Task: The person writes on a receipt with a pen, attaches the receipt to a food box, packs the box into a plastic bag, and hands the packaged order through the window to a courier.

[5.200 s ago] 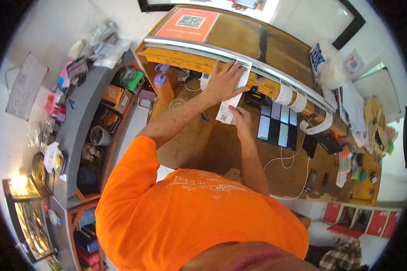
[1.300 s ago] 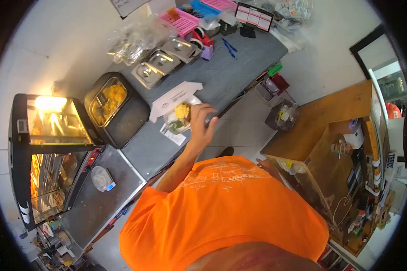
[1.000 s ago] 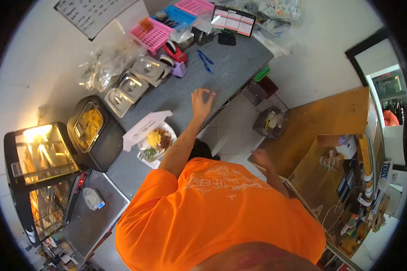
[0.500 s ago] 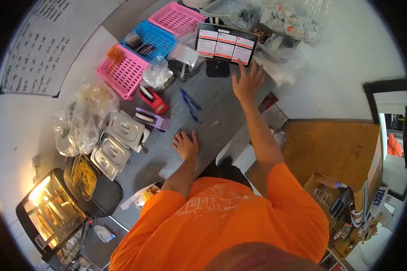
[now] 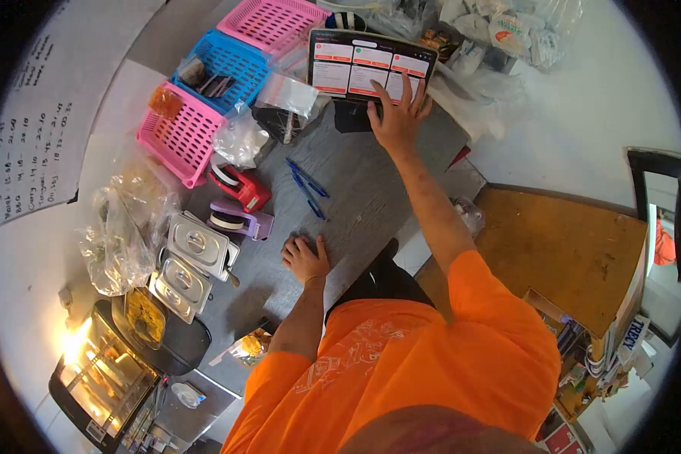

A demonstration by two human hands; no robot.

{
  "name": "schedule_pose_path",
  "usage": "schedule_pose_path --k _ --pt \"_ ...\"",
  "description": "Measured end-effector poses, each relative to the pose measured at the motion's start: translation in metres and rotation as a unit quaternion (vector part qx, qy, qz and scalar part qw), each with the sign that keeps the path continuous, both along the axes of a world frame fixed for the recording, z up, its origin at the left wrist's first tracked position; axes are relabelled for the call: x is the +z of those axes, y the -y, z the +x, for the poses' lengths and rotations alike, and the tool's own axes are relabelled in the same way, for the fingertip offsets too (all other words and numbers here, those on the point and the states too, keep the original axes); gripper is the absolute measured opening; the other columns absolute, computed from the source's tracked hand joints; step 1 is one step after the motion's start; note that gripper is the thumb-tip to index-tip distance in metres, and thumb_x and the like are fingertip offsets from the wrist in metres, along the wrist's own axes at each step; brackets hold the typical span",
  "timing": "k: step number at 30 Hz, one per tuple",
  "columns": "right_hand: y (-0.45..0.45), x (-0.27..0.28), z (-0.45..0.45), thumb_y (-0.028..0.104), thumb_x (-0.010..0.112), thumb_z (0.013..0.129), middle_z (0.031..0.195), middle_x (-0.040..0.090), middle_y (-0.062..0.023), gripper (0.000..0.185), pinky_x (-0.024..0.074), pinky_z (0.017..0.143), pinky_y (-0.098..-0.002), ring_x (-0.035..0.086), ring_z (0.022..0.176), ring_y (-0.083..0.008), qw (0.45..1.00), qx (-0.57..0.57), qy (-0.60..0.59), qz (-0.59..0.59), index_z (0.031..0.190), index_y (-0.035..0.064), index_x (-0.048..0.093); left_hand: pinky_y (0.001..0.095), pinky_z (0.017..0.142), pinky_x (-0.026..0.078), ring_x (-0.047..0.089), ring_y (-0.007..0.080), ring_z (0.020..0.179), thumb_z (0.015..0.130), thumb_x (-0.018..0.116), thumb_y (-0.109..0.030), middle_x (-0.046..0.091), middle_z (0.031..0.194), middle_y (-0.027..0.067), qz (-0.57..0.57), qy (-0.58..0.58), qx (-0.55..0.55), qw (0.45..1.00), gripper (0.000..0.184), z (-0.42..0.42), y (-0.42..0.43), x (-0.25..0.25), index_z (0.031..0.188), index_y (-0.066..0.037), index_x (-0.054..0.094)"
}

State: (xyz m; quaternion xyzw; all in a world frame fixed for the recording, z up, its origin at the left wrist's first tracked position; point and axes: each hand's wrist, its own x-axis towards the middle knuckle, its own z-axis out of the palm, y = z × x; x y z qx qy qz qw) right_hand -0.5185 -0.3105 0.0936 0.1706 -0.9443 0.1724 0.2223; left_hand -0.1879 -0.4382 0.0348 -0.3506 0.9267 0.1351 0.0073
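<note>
Head view, right hand splayed over glossy tablet, left hand open, both empty

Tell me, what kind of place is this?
Probably a small takeaway food shop's kitchen. There's a glowing glass cabinet, likely for warming food, lidded metal pans, and a tablet showing cards that might be orders.

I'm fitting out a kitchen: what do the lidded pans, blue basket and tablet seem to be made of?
The lidded pans look like polished metal, probably stainless steel: silvery, with bright reflections. The blue basket seems moulded plastic: evenly coloured, with rows of openings. The tablet by the right hand has a smooth, lit front, probably glass; its casing is unclear.
</note>
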Motion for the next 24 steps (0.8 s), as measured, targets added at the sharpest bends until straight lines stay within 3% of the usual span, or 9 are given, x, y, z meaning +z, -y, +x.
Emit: schedule_pose_path --k 4,10,13,15,24 --pt "0.000 0.007 -0.008 0.042 0.057 0.087 0.147 0.027 -0.0160 0.045 0.0117 0.101 -0.0729 0.011 0.138 -0.0472 0.999 -0.009 -0.030 -0.010 0.130 0.0321 0.053 0.0496 0.095 0.029 0.040 0.0357 0.114 0.087 0.055 -0.049 0.048 0.122 0.0146 -0.010 -0.015 -0.005 1.000 0.044 -0.001 0.002 -0.003 0.099 -0.007 0.057" --pt "0.007 0.019 -0.046 0.040 0.059 0.086 0.146 0.027 -0.0168 0.046 0.0087 0.099 -0.0757 0.007 0.138 -0.0493 0.996 -0.039 -0.069 -0.027 0.132 0.0331 0.052 0.0490 0.094 0.029 0.040 0.0359 0.114 0.086 0.057 -0.047 0.048 0.123 0.0144 -0.003 -0.008 -0.002 1.000 0.040 -0.001 0.002 -0.002 0.098 -0.008 0.057" --pt "0.007 0.024 -0.051 0.042 0.058 0.089 0.149 0.022 -0.0139 0.045 0.0063 0.100 -0.0737 0.003 0.140 -0.0460 0.997 -0.062 -0.054 -0.004 0.133 0.0337 0.051 0.0486 0.094 0.030 0.040 0.0358 0.114 0.086 0.058 -0.046 0.048 0.123 0.0144 -0.004 -0.017 -0.003 1.000 0.040 -0.002 0.001 0.000 0.098 -0.008 0.057" --pt "0.006 0.027 -0.046 0.038 0.059 0.086 0.145 0.027 -0.0172 0.044 0.0084 0.100 -0.0753 0.006 0.139 -0.0485 0.992 -0.045 -0.079 -0.083 0.129 0.0320 0.053 0.0485 0.094 0.030 0.040 0.0357 0.114 0.086 0.058 -0.046 0.048 0.123 0.0144 -0.002 -0.010 -0.003 1.000 0.040 0.000 0.002 0.001 0.098 -0.008 0.056" --pt "-0.005 -0.007 -0.004 0.038 0.057 0.088 0.145 0.026 -0.0173 0.043 0.0082 0.100 -0.0726 0.009 0.138 -0.0471 0.998 -0.043 -0.024 -0.043 0.129 0.0277 0.053 0.0488 0.095 0.029 0.039 0.0355 0.115 0.088 0.055 -0.048 0.047 0.124 0.0164 -0.012 0.022 -0.004 1.000 0.042 -0.001 0.002 0.001 0.100 -0.007 0.056"
